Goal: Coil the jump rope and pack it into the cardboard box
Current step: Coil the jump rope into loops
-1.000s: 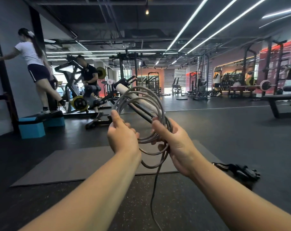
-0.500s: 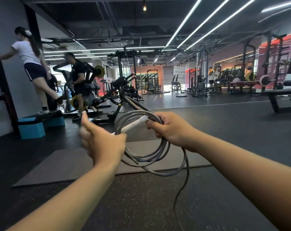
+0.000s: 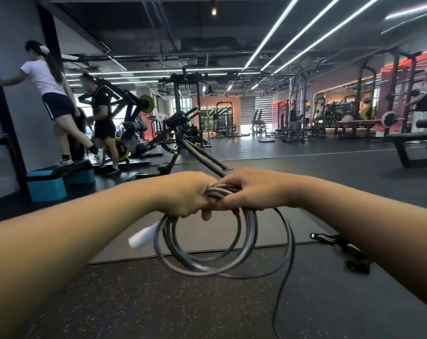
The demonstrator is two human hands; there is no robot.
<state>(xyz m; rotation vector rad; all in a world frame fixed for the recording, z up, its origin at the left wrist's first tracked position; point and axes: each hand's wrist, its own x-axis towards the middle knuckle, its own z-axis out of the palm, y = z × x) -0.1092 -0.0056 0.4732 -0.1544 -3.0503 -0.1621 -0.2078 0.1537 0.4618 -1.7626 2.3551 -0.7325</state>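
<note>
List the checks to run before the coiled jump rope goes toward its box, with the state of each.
1. Both hands hold the coil: ok; left hand and right hand clamp the top of the jump rope.
2. Loops gathered: ok, they hang as one bundle.
3. Free end wound in: not ok; a loose tail trails down.
4. White handle secured: cannot tell.
5. Cardboard box in reach: cannot tell; none in view.

single head-worn wide-angle view, facing forward and slightly down across the dark speckled rubber gym floor (image 3: 158, 302). both bare forearms enter from the bottom corners, close to the lens; weight racks sit far behind.
</note>
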